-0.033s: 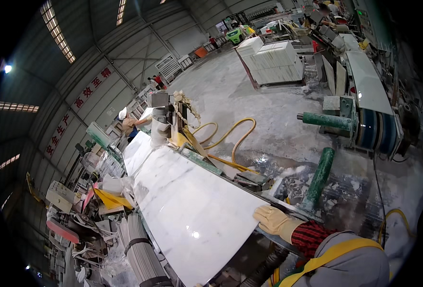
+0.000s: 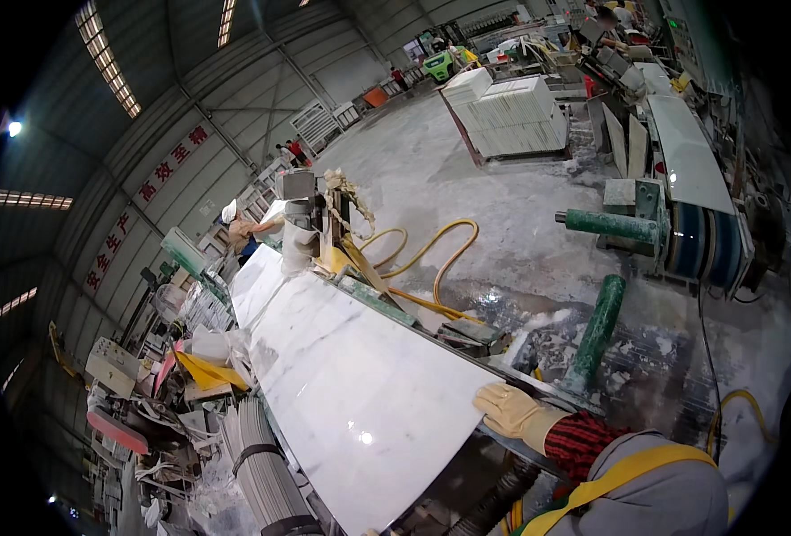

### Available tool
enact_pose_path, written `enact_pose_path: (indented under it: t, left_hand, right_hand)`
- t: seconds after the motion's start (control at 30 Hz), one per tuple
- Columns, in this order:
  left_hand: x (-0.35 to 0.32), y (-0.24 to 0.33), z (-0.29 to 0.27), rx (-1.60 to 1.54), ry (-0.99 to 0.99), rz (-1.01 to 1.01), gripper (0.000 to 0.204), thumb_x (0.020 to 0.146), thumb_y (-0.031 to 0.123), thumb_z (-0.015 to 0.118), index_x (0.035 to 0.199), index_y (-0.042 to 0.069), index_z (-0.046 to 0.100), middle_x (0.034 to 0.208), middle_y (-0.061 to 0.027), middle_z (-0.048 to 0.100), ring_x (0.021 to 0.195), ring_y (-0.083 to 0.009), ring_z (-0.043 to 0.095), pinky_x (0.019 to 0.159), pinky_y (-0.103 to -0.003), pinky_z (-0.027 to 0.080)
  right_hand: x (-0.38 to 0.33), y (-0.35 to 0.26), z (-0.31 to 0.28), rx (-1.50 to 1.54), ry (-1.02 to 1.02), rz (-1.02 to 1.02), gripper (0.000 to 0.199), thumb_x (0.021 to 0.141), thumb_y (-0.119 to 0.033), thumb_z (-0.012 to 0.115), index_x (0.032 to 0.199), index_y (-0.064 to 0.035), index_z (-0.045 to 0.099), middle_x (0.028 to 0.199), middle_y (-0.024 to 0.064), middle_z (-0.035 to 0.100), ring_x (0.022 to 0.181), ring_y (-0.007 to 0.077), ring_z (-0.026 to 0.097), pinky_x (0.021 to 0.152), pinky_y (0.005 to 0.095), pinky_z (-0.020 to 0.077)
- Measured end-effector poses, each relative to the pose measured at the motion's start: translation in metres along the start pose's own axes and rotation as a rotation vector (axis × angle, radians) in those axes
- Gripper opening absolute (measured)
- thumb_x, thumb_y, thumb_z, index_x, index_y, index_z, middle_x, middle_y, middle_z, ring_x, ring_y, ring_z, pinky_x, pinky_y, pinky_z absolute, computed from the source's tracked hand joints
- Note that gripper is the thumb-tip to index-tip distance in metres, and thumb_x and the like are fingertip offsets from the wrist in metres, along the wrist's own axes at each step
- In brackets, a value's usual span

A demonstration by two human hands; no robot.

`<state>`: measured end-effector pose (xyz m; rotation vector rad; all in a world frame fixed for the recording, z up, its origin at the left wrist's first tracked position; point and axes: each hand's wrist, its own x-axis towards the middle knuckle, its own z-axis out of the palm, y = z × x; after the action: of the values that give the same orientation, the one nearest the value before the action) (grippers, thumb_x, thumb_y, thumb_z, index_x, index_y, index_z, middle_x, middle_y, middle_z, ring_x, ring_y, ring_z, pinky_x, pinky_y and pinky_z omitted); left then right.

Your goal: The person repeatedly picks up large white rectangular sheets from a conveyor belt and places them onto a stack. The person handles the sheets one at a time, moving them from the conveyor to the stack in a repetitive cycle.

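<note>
Ahead of both hands, the white slab (image 2: 369, 384) lay with its long axis pointing forward-left; the right hand (image 2: 512, 413) touched its near right corner, fingers flat (the left hand (image 2: 372, 533), barely showing, I couldn't judge).

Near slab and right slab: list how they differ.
The near slab shows grey veining; the right slab shows none from here. The right hand is at the near slab's corner; no hand shows on the right slab. Both are white and glossy.
</note>
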<state>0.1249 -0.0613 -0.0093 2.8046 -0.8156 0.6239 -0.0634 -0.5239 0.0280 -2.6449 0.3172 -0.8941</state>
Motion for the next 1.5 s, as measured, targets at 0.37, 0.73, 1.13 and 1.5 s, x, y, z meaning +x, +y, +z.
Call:
enact_pose_path:
  t: [0.37,0.73,1.13,1.5]
  left_hand:
    - [-0.006,0.001,-0.001,0.002,0.030,-0.001,0.059,0.112,0.041,0.059,0.147,-0.006,0.061,0.145,-0.0392,0.061,0.135,-0.0561,0.056,0.120,-0.060,0.043]
    - [-0.012,-0.007,0.011,0.011,-0.025,-0.024,0.061,0.112,0.040,0.060,0.152,-0.006,0.058,0.151,-0.0393,0.058,0.144,-0.0554,0.052,0.126,-0.058,0.039]
    - [-0.022,-0.005,0.005,-0.043,-0.082,-0.064,0.069,0.114,0.050,0.053,0.158,-0.003,0.055,0.162,-0.0350,0.051,0.153,-0.0520,0.044,0.132,-0.054,0.031]
    - [-0.018,0.012,-0.016,-0.149,-0.103,-0.112,0.067,0.115,0.045,0.051,0.160,-0.004,0.052,0.165,-0.0341,0.048,0.155,-0.0514,0.042,0.133,-0.056,0.029]
  right_hand:
    - [-0.002,-0.004,-0.006,-0.003,-0.045,0.025,0.048,0.093,-0.021,0.073,0.137,-0.0022,0.063,0.137,0.0193,0.061,0.132,0.0405,0.058,0.117,0.0512,0.0454]
    - [-0.006,-0.004,-0.005,-0.016,-0.035,0.021,0.048,0.092,-0.021,0.074,0.135,-0.0023,0.063,0.136,0.0187,0.062,0.131,0.0395,0.059,0.118,0.0511,0.0447]
    - [-0.011,-0.007,-0.007,-0.076,0.010,0.017,0.047,0.091,-0.023,0.071,0.134,-0.0051,0.063,0.133,0.0152,0.064,0.130,0.0359,0.060,0.117,0.0500,0.0427]
    - [-0.009,-0.013,-0.015,-0.079,-0.015,-0.022,0.047,0.091,-0.020,0.073,0.134,-0.0031,0.064,0.135,0.0179,0.064,0.129,0.0401,0.059,0.116,0.0520,0.0444]
